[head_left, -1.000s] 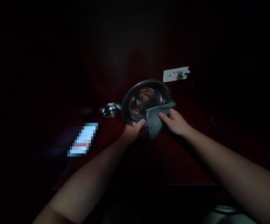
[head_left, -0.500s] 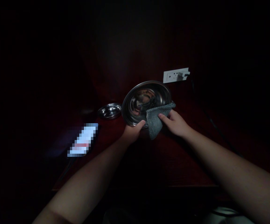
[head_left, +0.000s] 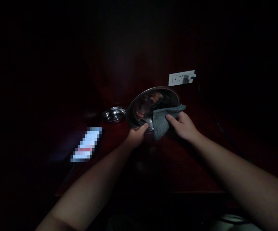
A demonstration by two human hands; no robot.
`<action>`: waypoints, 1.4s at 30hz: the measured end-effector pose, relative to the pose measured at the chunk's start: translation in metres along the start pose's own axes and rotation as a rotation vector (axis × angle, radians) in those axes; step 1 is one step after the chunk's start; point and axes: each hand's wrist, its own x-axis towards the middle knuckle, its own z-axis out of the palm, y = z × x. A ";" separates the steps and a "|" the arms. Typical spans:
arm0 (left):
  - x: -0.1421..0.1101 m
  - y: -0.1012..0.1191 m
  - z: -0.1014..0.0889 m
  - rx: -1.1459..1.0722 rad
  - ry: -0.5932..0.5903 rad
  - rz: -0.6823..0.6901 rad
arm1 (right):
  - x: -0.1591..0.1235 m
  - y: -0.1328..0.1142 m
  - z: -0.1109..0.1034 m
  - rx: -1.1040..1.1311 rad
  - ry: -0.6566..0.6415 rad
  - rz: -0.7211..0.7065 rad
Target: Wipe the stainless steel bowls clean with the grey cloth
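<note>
A shiny metal bowl [head_left: 145,104] is held tilted above the dark red table, its hollow side facing me. My left hand [head_left: 136,135] grips the near rim, thumb inside and the other fingers hidden beneath. A grey-blue cloth [head_left: 161,122] is pinched in my right hand [head_left: 183,125] and folded over the bowl's right rim. The thumb lies on the cloth; the rest of the fingers are mostly hidden behind it. Just left of the held bowl, a smaller metal bowl [head_left: 114,115] rests on the table.
A lit, blurred-out phone-like screen [head_left: 87,144] lies at the left, with a cable below it. On the back wall is a white socket [head_left: 181,78] with a plug in it; its black cord runs down the right side. The table [head_left: 172,179] ends near me; surroundings are very dark.
The held bowl has tipped a little, so its opening looks narrower. My right hand and the cloth have shifted slightly right. My left hand keeps its grip on the rim.
</note>
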 end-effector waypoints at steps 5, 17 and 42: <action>0.003 -0.006 -0.003 0.031 -0.067 0.015 | 0.002 -0.002 -0.005 -0.080 0.203 -0.034; 0.001 -0.003 -0.005 0.271 -0.114 0.387 | 0.004 -0.003 -0.008 -0.204 0.415 0.011; -0.018 0.023 0.003 1.229 -0.313 0.758 | 0.002 -0.014 -0.007 -0.196 0.286 0.034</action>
